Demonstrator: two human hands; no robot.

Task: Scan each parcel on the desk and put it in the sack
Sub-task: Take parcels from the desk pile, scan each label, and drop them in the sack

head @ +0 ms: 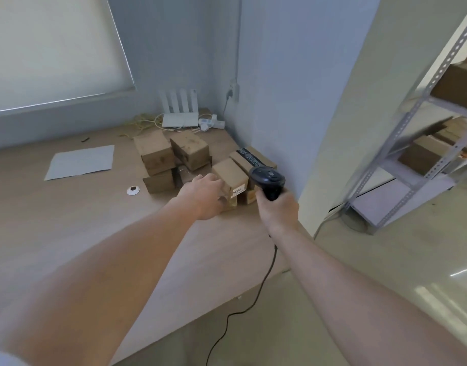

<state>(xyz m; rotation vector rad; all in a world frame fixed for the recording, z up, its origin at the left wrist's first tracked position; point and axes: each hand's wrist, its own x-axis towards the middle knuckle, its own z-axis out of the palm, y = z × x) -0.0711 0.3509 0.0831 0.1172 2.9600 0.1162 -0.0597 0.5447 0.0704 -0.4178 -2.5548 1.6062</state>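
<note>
Several brown cardboard parcels are heaped at the far right corner of the wooden desk (68, 228). The nearest parcel (228, 171) carries a white label on its front end. My left hand (203, 196) reaches to this parcel's left side, fingers partly curled against it; I cannot see whether they grip it. My right hand (277, 210) grips the handle of a black barcode scanner (268, 179), which is held just right of the labelled parcel. Its black cable (253, 299) hangs down over the desk edge. No sack is in view.
A white sheet of paper (82, 162) lies on the desk at the left, with a round cable grommet (133, 190) near it. A white router (179, 118), a power strip and yellow wires sit at the back corner. A metal shelf rack (411, 165) with boxes stands on the right.
</note>
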